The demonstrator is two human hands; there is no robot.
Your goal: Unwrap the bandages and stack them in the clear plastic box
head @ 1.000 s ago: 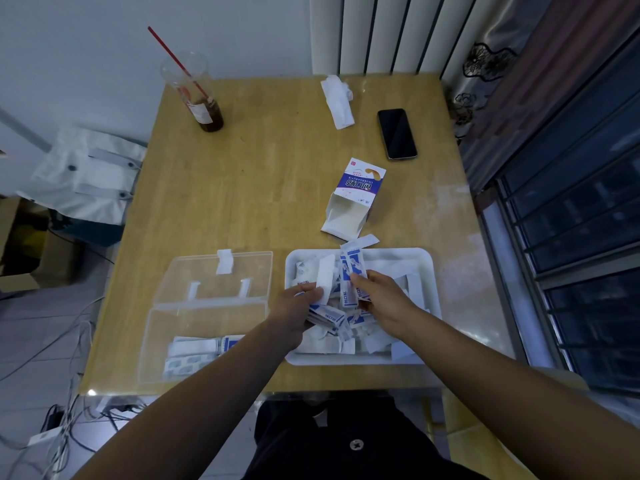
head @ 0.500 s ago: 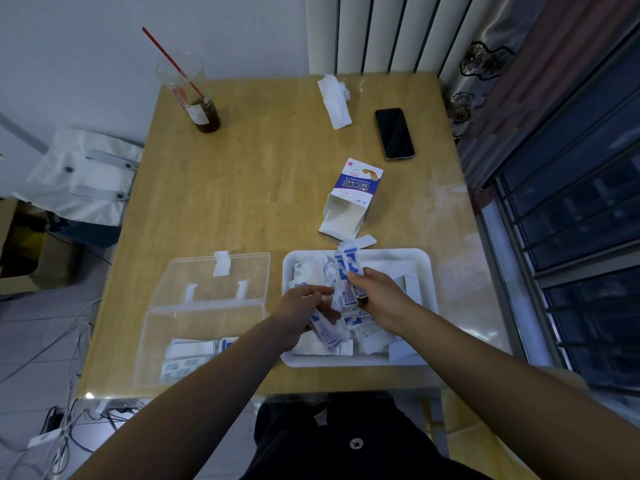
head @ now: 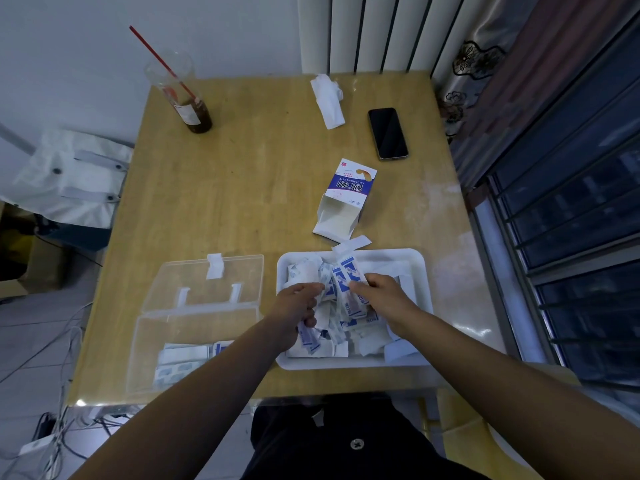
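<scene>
Hands both work over the white tray (head: 420, 268) at the near right of the bench (head: 249, 202). Left hand (head: 296, 306): fingers curled down into the pile of wrappers (head: 332, 327), tips at a pale strip; I cannot tell whether it grips. Right hand (head: 382, 296): thumb and fingers pinch a blue-and-white wrapped bandage (head: 349, 275) at its near end. Its long axis runs near to far, and the free end points away from the person, leaning slightly left.

Left to right:
- Floor beside the bench: white bag (head: 69, 178), loose cables (head: 41, 375).
- Bench: pale wood, glossy toward the right edge.
- Far left corner: plastic cup (head: 192, 105) with a red straw, dark liquid at the bottom.
- Near left: clear box (head: 145, 341), lid folded back flat, base close to the near edge. Bandages (head: 183, 356) lie flat inside, long axes left to right.
- A wide stretch of wood lies between cup and box.
- Far centre: crumpled tissue (head: 329, 102).
- Opened carton (head: 346, 199) just beyond the tray, mouth toward it.
- Phone (head: 388, 133) face up, far right.
- Radiator (head: 363, 29) behind the far edge; barred window (head: 571, 237) along the right.
</scene>
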